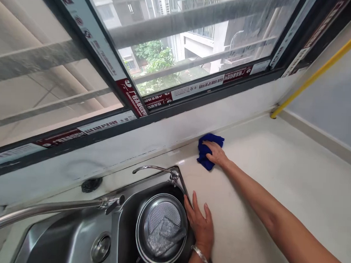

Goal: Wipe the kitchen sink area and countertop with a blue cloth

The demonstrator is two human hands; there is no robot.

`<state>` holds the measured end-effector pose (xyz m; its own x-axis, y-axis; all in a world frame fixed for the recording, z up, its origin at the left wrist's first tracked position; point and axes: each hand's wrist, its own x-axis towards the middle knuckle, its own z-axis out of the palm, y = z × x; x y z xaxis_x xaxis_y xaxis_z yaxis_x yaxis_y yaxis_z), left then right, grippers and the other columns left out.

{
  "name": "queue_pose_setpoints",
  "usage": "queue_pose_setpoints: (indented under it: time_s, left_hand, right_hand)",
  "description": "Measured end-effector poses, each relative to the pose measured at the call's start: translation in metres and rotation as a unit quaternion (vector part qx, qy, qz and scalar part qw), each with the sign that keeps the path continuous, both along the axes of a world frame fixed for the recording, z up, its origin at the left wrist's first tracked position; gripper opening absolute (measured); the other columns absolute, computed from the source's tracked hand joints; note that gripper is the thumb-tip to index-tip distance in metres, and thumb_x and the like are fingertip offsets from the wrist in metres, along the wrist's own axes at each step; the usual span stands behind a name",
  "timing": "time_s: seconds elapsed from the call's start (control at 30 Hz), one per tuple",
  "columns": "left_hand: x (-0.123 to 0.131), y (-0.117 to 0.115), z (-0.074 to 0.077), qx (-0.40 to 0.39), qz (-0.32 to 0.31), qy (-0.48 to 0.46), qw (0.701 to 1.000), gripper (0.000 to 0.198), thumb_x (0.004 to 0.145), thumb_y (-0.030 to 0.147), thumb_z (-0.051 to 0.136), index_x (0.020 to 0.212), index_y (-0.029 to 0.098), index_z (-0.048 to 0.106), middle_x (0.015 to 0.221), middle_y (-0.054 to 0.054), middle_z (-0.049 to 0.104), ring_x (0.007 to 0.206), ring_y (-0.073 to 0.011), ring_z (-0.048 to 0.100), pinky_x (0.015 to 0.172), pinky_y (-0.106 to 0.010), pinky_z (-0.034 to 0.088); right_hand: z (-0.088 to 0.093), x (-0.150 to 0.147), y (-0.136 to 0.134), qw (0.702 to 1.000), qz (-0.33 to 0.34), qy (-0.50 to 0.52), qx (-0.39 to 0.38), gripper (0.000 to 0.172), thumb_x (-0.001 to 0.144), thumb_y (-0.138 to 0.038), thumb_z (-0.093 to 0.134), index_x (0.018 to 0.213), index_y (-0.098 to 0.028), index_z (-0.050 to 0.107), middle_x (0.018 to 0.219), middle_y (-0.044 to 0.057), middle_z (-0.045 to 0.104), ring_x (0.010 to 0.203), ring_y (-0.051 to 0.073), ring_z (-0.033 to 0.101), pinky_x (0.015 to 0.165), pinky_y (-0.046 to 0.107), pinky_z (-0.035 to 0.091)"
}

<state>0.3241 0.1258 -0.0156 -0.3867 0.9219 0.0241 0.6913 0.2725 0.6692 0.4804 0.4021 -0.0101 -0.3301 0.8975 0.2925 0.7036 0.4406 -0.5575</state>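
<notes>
A dark blue cloth (205, 149) lies crumpled on the pale countertop (247, 210), against the low back ledge under the window. My right hand (216, 153) presses down on it, fingers partly sunk in its folds. Closer to me, my left hand (200, 222) rests at the right rim of the sink with its fingers spread and nothing held. A bracelet circles that wrist. Beside the left fingers, a round metal pot with a perforated base or lid (161, 207) sits in the right basin, and a grey folded scouring cloth (166, 236) lies on top of it.
A large faucet (60, 207) reaches over the left basin (70, 246); a slim curved tap (154, 168) stands at the sink's back corner. A black round scrubber (91, 185) lies behind the sink. A yellow pipe (315, 75) rises at the right corner. Window frames (176, 102) border the back.
</notes>
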Motion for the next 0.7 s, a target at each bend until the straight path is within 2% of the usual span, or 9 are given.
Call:
queue_pose_setpoints:
  time_s: [0.07, 0.2, 0.47, 0.6, 0.7]
  left_hand:
    - [0.001, 0.002, -0.003, 0.01, 0.005, -0.004, 1.0, 0.056, 0.103, 0.04, 0.038, 0.155, 0.022, 0.045, 0.167, -0.017, 0.02, 0.154, -0.034, 0.029, 0.124, -0.056, 0.035]
    - [0.002, 0.006, -0.008, 0.032, 0.006, -0.023, 0.999, 0.057, 0.103, 0.041, 0.037, 0.154, 0.02, 0.046, 0.166, -0.019, 0.021, 0.153, -0.0354, 0.03, 0.123, -0.055, 0.036]
    - [0.002, 0.017, -0.015, 0.054, 0.004, -0.074, 0.996, 0.057, 0.102, 0.039, 0.035, 0.153, 0.018, 0.048, 0.164, -0.023, 0.024, 0.151, -0.0388, 0.032, 0.122, -0.055, 0.035]
    - [-0.01, 0.011, -0.015, 0.037, -0.039, -0.114, 0.992, 0.059, 0.101, 0.035, 0.035, 0.154, 0.013, 0.046, 0.166, -0.024, 0.02, 0.156, -0.0365, 0.024, 0.127, -0.052, 0.028]
    - [-0.038, -0.006, -0.016, 0.029, -0.05, -0.143, 0.988, 0.061, 0.099, 0.033, 0.035, 0.154, 0.008, 0.043, 0.167, -0.023, 0.021, 0.159, -0.0327, 0.017, 0.131, -0.052, 0.019]
  right_hand:
    - [-0.007, 0.017, -0.018, 0.999, -0.037, -0.016, 0.015, 0.07, 0.075, -0.022, 0.05, 0.144, -0.016, 0.056, 0.154, 0.012, 0.054, 0.145, 0.029, 0.047, 0.127, 0.05, 0.029]
    - [-0.017, 0.034, -0.069, 0.993, -0.095, -0.071, 0.026, 0.07, 0.076, -0.021, 0.046, 0.146, -0.013, 0.052, 0.16, 0.013, 0.046, 0.151, 0.027, 0.039, 0.128, 0.051, 0.025]
    - [-0.025, 0.03, -0.176, 0.959, -0.186, -0.206, 0.047, 0.07, 0.084, -0.026, 0.045, 0.151, -0.007, 0.046, 0.162, 0.017, 0.043, 0.153, 0.029, 0.037, 0.126, 0.049, 0.028]
    - [-0.015, 0.024, -0.204, 0.929, -0.246, -0.276, 0.005, 0.066, 0.092, -0.034, 0.046, 0.152, -0.006, 0.047, 0.161, 0.021, 0.043, 0.149, 0.034, 0.04, 0.119, 0.048, 0.034]
    - [0.003, 0.016, -0.209, 0.908, -0.287, -0.305, -0.028, 0.066, 0.096, -0.04, 0.045, 0.15, -0.003, 0.049, 0.157, 0.026, 0.045, 0.143, 0.039, 0.045, 0.11, 0.05, 0.041]
